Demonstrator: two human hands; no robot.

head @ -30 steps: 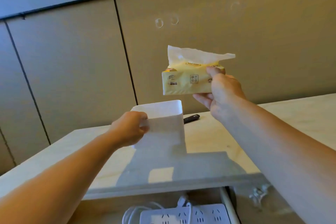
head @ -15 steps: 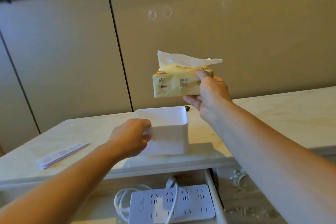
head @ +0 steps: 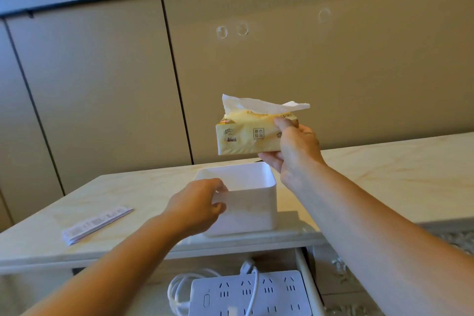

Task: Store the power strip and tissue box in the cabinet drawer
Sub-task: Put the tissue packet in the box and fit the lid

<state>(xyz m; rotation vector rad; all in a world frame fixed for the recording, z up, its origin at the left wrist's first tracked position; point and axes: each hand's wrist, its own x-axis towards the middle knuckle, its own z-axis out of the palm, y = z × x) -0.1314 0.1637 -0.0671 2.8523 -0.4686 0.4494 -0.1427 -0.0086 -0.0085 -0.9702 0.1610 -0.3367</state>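
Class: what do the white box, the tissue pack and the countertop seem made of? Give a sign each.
White box: likely matte plastic, smooth thin rounded walls. Tissue pack: glossy printed film, creased, soft paper sheet protruding. Countertop: probably polished stone or imitation, pale veining.

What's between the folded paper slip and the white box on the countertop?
Head view: bare countertop, then only the left hand gripping the white box.

Beige panelled wall (head: 333, 64) behind marble-look cabinet top (head: 384, 161).

Matt white plastic box (head: 250, 202), glossy marbled countertop (head: 384, 169).
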